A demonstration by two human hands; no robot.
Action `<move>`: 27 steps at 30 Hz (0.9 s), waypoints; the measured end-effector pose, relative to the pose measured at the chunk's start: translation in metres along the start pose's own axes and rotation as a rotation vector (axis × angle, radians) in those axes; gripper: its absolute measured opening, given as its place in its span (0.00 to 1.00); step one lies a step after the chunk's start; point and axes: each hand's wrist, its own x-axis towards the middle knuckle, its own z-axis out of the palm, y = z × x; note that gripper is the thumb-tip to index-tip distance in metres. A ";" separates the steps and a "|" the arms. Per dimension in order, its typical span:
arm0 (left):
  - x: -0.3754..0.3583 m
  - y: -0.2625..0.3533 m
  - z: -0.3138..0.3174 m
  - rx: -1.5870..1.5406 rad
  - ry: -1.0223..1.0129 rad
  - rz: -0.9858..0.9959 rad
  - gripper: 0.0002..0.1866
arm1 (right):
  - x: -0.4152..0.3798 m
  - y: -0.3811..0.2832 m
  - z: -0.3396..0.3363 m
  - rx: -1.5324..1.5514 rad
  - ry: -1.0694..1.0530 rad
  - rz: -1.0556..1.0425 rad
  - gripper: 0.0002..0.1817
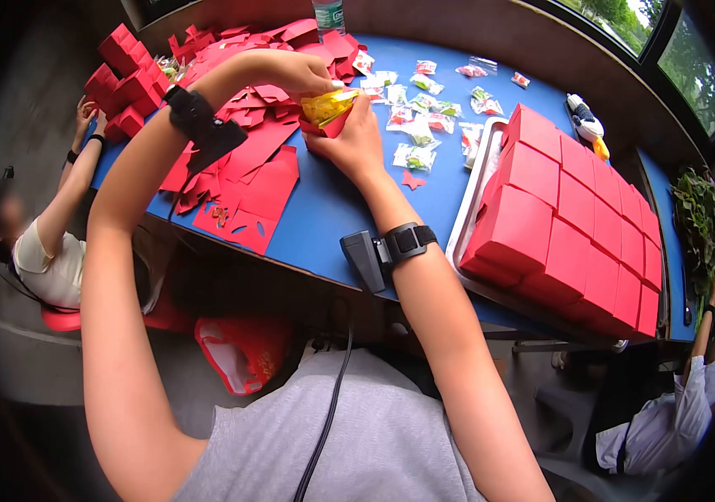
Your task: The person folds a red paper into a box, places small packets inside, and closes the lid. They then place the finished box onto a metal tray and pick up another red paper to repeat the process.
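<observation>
Over the blue tabletop, the right hand cups a small open red paper box from below, fingers curled around its side. The left hand comes down from above with its fingertips pinched on a yellow crinkled sweet packet that sits in the box's mouth. Box and packet are lifted just above the tabletop, well in from its near edge.

Left of the box lies a heap of flat red card cut-outs, reaching almost to the tabletop's near edge. Beyond the box, small clear-wrapped sweets lie scattered. To the right of the box a metal tray carries rows of closed red paper boxes and runs to the right end of the tabletop. Between the cut-outs and the tray is a bare blue strip, the only open room, under the right forearm.

At the far left corner of the tabletop a stack of folded red boxes stands by another person's hands.
</observation>
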 end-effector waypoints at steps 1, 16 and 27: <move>-0.007 0.012 -0.004 -0.019 0.070 -0.035 0.18 | 0.003 0.000 -0.002 -0.002 0.003 -0.005 0.44; -0.001 0.012 0.049 0.340 0.409 0.077 0.10 | 0.001 0.002 0.004 -0.026 -0.028 -0.018 0.45; -0.020 0.007 0.083 0.159 0.695 0.105 0.13 | -0.002 0.006 0.006 -0.019 0.017 -0.060 0.56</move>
